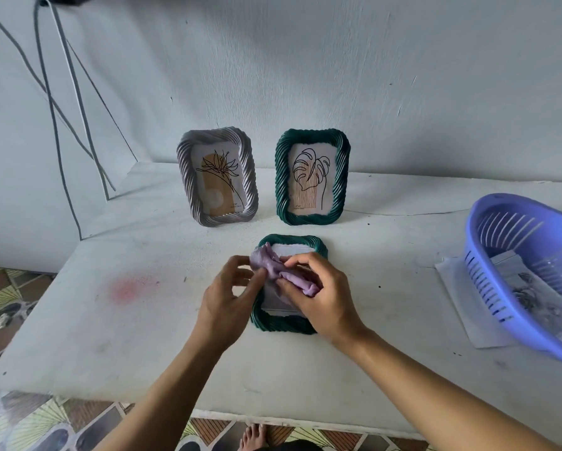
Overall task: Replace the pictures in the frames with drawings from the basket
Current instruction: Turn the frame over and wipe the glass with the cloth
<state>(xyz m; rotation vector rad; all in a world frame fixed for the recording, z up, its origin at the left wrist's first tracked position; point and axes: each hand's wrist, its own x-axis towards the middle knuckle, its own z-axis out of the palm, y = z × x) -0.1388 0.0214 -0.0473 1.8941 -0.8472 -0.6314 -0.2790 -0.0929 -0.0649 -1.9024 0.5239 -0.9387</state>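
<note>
Tiny print on standing pics [233,205] unreadable; hands [274,289] w/ cloth [284,271].

2 frames [217,180] [312,177] upright at table [110,320] rear; 1 frame [286,323] flat before them; basket [513,271] right.

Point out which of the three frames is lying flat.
The green frame under the hands, nearest the table's front edge; the grey frame and other green frame stand upright.
</note>
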